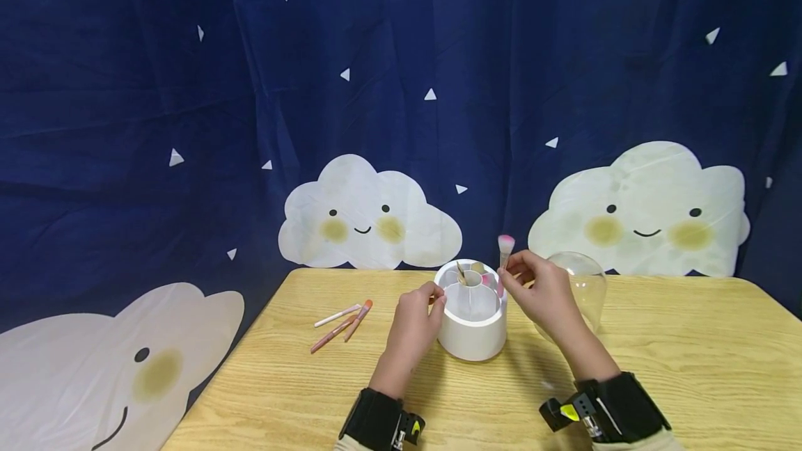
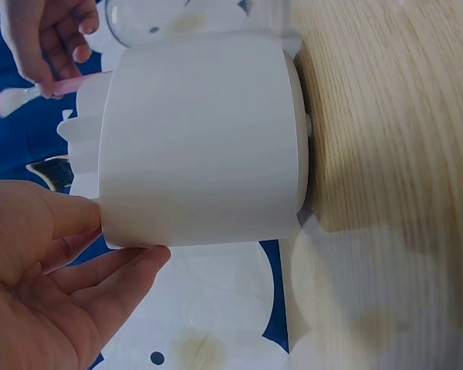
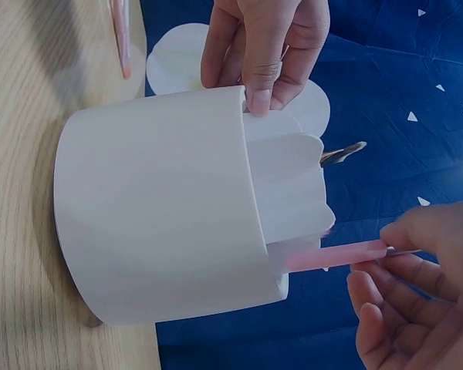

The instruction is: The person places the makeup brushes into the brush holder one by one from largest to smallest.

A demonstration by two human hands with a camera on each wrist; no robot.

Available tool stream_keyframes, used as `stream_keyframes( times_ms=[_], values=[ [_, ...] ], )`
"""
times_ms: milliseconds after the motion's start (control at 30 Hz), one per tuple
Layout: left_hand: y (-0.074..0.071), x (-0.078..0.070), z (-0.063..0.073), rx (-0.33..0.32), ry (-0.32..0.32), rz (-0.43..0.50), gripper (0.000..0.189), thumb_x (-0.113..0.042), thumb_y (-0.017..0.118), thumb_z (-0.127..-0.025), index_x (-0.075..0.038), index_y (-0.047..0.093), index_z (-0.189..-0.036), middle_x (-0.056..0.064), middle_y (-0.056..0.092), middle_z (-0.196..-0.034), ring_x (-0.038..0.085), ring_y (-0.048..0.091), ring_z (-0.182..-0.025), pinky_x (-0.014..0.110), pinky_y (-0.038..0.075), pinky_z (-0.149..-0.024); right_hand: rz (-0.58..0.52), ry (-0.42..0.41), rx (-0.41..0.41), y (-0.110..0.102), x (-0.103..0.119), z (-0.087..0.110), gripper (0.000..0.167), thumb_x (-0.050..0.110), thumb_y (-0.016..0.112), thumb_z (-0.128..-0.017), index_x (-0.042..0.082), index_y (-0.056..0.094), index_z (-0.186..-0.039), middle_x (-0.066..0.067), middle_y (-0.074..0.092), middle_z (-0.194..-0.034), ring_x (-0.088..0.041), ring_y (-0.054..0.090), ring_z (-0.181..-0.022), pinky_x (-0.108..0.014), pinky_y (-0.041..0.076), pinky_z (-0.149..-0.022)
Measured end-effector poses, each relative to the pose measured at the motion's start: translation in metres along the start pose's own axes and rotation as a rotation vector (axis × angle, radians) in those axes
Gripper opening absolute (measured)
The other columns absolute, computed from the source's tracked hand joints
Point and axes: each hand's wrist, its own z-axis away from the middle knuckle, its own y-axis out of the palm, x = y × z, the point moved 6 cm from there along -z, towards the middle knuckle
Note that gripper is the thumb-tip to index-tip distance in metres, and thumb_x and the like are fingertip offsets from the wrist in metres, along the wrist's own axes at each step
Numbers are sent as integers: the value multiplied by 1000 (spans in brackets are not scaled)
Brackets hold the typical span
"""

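A round white brush holder (image 1: 471, 341) with inner dividers stands on the table. My left hand (image 1: 413, 319) grips its left rim, thumb over the edge and fingers against the outer wall, as the left wrist view shows (image 2: 69, 270). A makeup brush (image 1: 506, 243) with a pink handle and pink-tipped white bristles is upright at the holder's right side. My right hand (image 1: 545, 292) pinches it between thumb and fingers. In the right wrist view, the lower end of its pink handle (image 3: 339, 256) reaches inside the rim. A thin golden-brown item (image 1: 461, 273) sticks up from the holder's middle.
Several makeup brushes lie on the table to the left, among them one with a white handle (image 1: 337, 316) and one with orange bristles (image 1: 367, 305). Behind my right hand stands a clear dome (image 1: 589, 284). A dark blue curtain (image 1: 388, 124) hangs behind the wooden table (image 1: 689, 367).
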Motion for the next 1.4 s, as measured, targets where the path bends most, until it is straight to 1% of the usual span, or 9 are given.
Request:
stream_keyframes(
  times_ms=[267, 433, 800, 1133, 1400],
  values=[
    [2, 1, -1, 9, -1, -9, 6, -8, 65, -99, -4, 70, -99, 12, 75, -104, 25, 72, -101, 35, 60, -85, 33, -16, 45, 3, 1, 2, 8, 7, 71, -89, 2, 68, -94, -10, 71, -85, -22, 64, -75, -25, 53, -66],
    [1, 1, -1, 12, -4, -7, 6, -9, 66, -99, -4, 70, -100, 12, 75, -104, 25, 72, -100, 36, 60, -85, 25, -14, 66, 4, 2, 2, 8, 7, 71, -89, 1, 68, -95, -10, 71, -86, -22, 64, -76, -25, 54, -67],
    [1, 2, -1, 14, 0, -15, 6, -9, 65, -99, -4, 69, -100, 12, 75, -102, 24, 73, -99, 35, 60, -83, 32, -23, 90, 9, -1, 2, 6, 6, 71, -89, 2, 68, -92, -8, 70, -85, -18, 63, -75, -24, 53, -67],
    [1, 1, -1, 11, 5, -11, 5, -8, 65, -99, -4, 69, -98, 12, 75, -102, 24, 73, -99, 34, 60, -81, 44, -26, 104, 10, 0, 3, 9, 7, 75, -88, 1, 69, -93, -8, 70, -86, -19, 65, -75, -24, 54, -65],
    [0, 1, -1, 14, 4, -11, 6, -9, 65, -99, -4, 68, -98, 13, 75, -102, 24, 73, -99, 34, 60, -82, 54, -35, 109, 12, 0, 3, 8, 5, 75, -87, 2, 69, -92, -7, 70, -84, -18, 64, -72, -25, 53, -64]
  ],
)
